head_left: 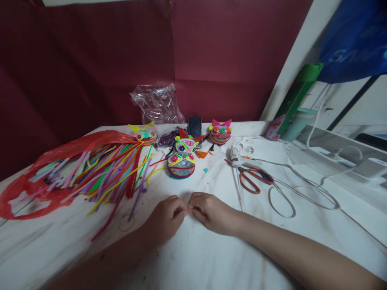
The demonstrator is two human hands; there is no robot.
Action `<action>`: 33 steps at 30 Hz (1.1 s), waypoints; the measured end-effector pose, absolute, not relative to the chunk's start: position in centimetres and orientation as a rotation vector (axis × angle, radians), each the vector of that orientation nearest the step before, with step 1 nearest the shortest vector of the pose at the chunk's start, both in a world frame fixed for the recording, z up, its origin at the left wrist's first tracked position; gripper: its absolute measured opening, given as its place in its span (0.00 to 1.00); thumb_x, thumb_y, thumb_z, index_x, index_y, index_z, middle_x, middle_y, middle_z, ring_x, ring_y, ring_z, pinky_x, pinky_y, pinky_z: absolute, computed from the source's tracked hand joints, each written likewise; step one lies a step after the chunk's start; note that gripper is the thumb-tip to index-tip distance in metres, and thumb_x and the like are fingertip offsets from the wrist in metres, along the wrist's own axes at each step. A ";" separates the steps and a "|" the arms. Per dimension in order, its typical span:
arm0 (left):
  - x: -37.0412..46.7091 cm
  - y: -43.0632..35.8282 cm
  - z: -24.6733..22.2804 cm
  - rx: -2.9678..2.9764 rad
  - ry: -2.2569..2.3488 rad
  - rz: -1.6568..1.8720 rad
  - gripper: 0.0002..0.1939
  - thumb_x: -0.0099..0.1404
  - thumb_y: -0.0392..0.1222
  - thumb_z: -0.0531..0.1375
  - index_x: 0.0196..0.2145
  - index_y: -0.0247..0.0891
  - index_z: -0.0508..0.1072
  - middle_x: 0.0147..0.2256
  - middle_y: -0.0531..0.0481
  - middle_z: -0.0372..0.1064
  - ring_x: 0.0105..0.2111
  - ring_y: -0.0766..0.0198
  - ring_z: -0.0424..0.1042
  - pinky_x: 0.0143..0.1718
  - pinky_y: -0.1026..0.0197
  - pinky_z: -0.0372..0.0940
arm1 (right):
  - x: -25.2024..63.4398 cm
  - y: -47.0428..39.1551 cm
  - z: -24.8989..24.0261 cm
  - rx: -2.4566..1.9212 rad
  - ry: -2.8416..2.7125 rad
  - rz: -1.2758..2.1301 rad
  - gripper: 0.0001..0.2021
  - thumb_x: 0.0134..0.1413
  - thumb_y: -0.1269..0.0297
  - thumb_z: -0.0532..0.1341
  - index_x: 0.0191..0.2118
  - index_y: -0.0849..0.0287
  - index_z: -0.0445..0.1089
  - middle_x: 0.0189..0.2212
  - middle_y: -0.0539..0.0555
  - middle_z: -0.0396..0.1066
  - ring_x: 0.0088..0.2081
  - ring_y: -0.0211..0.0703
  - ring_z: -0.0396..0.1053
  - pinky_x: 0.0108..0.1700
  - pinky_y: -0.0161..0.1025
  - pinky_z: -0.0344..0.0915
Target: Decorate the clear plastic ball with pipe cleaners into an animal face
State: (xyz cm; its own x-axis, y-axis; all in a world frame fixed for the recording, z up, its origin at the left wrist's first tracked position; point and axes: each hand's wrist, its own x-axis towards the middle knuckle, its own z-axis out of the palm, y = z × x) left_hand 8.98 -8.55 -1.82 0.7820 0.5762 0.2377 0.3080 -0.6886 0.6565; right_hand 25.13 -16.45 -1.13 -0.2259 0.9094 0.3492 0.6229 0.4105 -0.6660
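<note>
My left hand and my right hand meet above the white marbled table, fingertips nearly touching. Both are closed in a pinch on a small pink piece, mostly hidden by the fingers; its kind is too small to make out. Just beyond the hands sits a grey lion-like head with pink eyes and a red-rimmed mouth. Behind it is another head with blue eyes and red horns. A pink-eared head stands farther right, and a yellow-eared one farther left.
Many coloured pipe cleaners spill from a red plastic bag on the left. To the right lie orange-handled scissors, a white glue gun and a looped cable. A phone leans at the back near clear plastic wrapping.
</note>
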 end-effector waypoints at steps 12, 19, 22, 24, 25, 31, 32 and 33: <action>9.1 -9.3 -1.4 2.115 0.840 0.774 0.06 0.55 0.38 0.52 0.22 0.39 0.63 0.21 0.56 0.59 0.23 0.66 0.61 0.27 0.65 0.56 | 23.2 -16.0 -2.5 -1.237 -1.195 0.974 0.16 0.49 0.52 0.61 0.26 0.61 0.64 0.20 0.45 0.56 0.23 0.32 0.52 0.24 0.31 0.50; 9.0 -8.7 -1.5 2.220 0.765 0.563 0.09 0.58 0.38 0.53 0.20 0.38 0.63 0.21 0.55 0.59 0.24 0.67 0.61 0.27 0.65 0.55 | 24.7 -16.2 -1.4 -1.352 -1.604 0.704 0.05 0.51 0.72 0.56 0.26 0.61 0.66 0.24 0.49 0.64 0.26 0.35 0.60 0.29 0.32 0.57; 8.8 -8.6 -1.9 2.337 0.647 0.567 0.09 0.59 0.37 0.52 0.22 0.37 0.64 0.23 0.54 0.61 0.26 0.66 0.63 0.29 0.64 0.56 | 25.1 -16.4 -0.8 -1.325 -1.816 0.626 0.07 0.49 0.77 0.54 0.25 0.61 0.67 0.25 0.50 0.65 0.27 0.35 0.62 0.30 0.31 0.58; 8.8 -8.6 -2.2 2.387 0.588 0.567 0.09 0.59 0.35 0.52 0.22 0.37 0.64 0.24 0.54 0.61 0.26 0.67 0.63 0.29 0.65 0.56 | 25.1 -16.5 -0.8 -1.303 -1.905 0.615 0.08 0.49 0.77 0.54 0.26 0.61 0.67 0.25 0.51 0.65 0.28 0.36 0.63 0.31 0.32 0.59; 8.8 -8.6 -2.2 2.405 0.577 0.578 0.08 0.58 0.34 0.52 0.22 0.37 0.63 0.24 0.54 0.61 0.26 0.67 0.63 0.28 0.65 0.56 | 25.1 -16.5 -0.9 -1.305 -1.903 0.632 0.07 0.50 0.77 0.54 0.26 0.62 0.67 0.26 0.51 0.65 0.28 0.36 0.63 0.31 0.32 0.59; 8.8 -8.7 -1.5 2.291 0.734 0.800 0.08 0.57 0.34 0.52 0.22 0.38 0.63 0.22 0.55 0.59 0.24 0.68 0.62 0.26 0.66 0.56 | 24.3 -15.9 -2.2 -1.252 -1.318 1.065 0.12 0.50 0.57 0.61 0.28 0.62 0.66 0.20 0.45 0.59 0.22 0.31 0.54 0.24 0.31 0.52; 8.8 -8.8 -1.4 2.270 0.752 0.824 0.07 0.58 0.35 0.52 0.22 0.38 0.64 0.22 0.55 0.60 0.24 0.68 0.62 0.26 0.66 0.56 | 24.1 -15.8 -2.2 -1.232 -1.244 1.099 0.15 0.48 0.54 0.63 0.27 0.62 0.65 0.19 0.45 0.59 0.22 0.31 0.53 0.24 0.31 0.51; 8.8 -8.9 -1.3 2.261 0.756 0.841 0.07 0.57 0.35 0.52 0.22 0.37 0.64 0.22 0.55 0.60 0.24 0.68 0.62 0.27 0.66 0.57 | 23.9 -15.8 -2.3 -1.225 -1.194 1.106 0.17 0.46 0.51 0.64 0.26 0.62 0.64 0.19 0.44 0.58 0.22 0.31 0.52 0.24 0.31 0.50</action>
State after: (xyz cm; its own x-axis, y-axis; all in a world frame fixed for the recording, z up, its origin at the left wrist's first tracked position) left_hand 8.77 -8.91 -1.31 0.6363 0.6777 0.3687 0.2945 -0.6551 0.6958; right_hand 23.88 -15.83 -2.29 0.0745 0.9959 0.0506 0.0258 0.0488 -0.9985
